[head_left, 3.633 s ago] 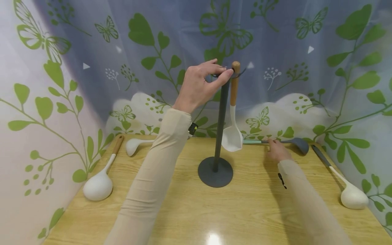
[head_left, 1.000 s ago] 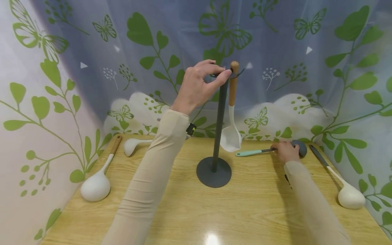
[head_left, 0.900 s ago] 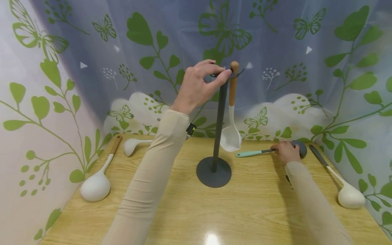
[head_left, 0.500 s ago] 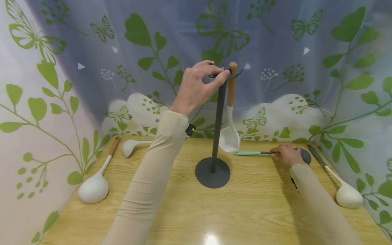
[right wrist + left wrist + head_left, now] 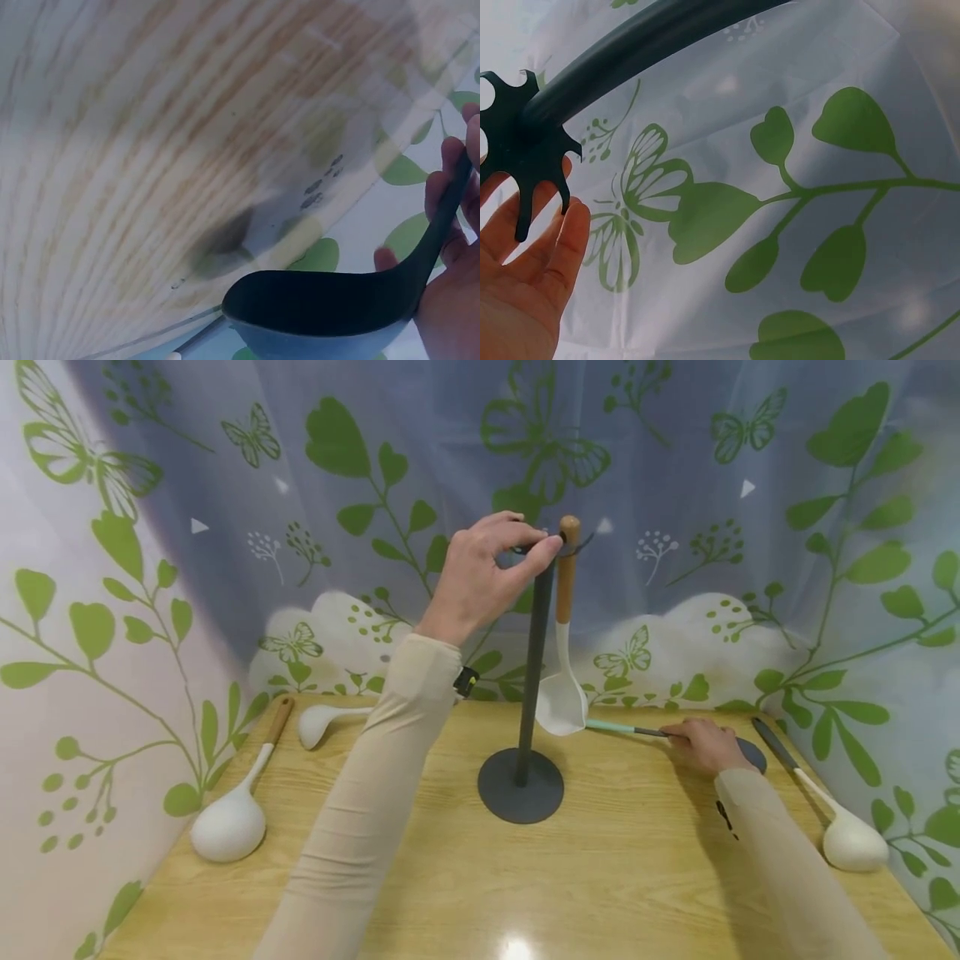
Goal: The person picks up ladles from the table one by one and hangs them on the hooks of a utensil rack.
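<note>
In the head view my left hand (image 5: 480, 572) holds the top of a dark grey utensil stand (image 5: 533, 677), thumb and fingers at its hook ring. The left wrist view shows that hook ring (image 5: 525, 139) with the fingers behind and around its hooks. From one hook hangs a white ladle (image 5: 562, 702) with a wooden handle. At the back right my right hand (image 5: 707, 745) grips a dark grey ladle (image 5: 752, 755) with a mint handle. Fingers curl round its neck near the bowl (image 5: 322, 300) in the right wrist view. The mint handle's tip is hidden behind the hanging ladle.
On the wooden table (image 5: 600, 877) lie a white ladle with a wooden handle (image 5: 228, 831) at left, another white ladle (image 5: 318, 723) at back left, partly behind my left arm, and a cream ladle with a grey handle (image 5: 855, 843) at right. A patterned curtain (image 5: 450, 443) encloses the table.
My right hand has slid along the dark ladle toward its bowl, and the ladle has turned, its mint end now behind the hanging ladle. The left hand stays on the stand.
</note>
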Demonstrator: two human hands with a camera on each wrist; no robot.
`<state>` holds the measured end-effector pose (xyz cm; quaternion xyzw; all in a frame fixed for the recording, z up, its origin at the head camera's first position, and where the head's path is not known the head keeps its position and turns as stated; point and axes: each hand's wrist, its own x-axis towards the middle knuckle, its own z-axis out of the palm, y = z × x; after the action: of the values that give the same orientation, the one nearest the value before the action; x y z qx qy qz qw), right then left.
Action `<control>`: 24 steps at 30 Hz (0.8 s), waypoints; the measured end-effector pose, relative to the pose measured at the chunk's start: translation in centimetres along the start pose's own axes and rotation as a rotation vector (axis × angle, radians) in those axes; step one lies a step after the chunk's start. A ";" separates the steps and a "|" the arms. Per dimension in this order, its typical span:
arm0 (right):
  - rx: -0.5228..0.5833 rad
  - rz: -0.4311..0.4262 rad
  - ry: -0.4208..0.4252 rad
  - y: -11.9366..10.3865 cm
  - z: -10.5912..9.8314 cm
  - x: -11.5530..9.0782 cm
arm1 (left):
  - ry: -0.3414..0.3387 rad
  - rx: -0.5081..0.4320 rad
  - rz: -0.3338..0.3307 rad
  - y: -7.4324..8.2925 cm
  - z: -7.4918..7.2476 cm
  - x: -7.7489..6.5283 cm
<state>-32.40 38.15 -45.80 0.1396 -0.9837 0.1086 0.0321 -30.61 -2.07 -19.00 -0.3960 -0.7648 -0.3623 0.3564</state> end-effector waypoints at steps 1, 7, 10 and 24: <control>0.001 -0.011 0.004 0.0 0.0 0.1 | -0.002 0.003 -0.001 0.0 0.0 0.0; 0.022 -0.105 0.075 0.4 0.0 0.2 | -0.013 0.012 -0.011 0.0 -0.1 0.1; 0.033 -0.137 0.100 0.4 0.0 0.1 | -0.016 0.018 -0.012 0.1 -0.1 0.1; 0.123 -0.155 0.156 -0.5 -1.1 0.0 | -0.024 0.017 -0.034 0.1 -0.1 0.1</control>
<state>-32.27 37.91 -44.67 0.2079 -0.9560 0.1764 0.1083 -30.55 -2.03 -18.84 -0.3845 -0.7787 -0.3567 0.3443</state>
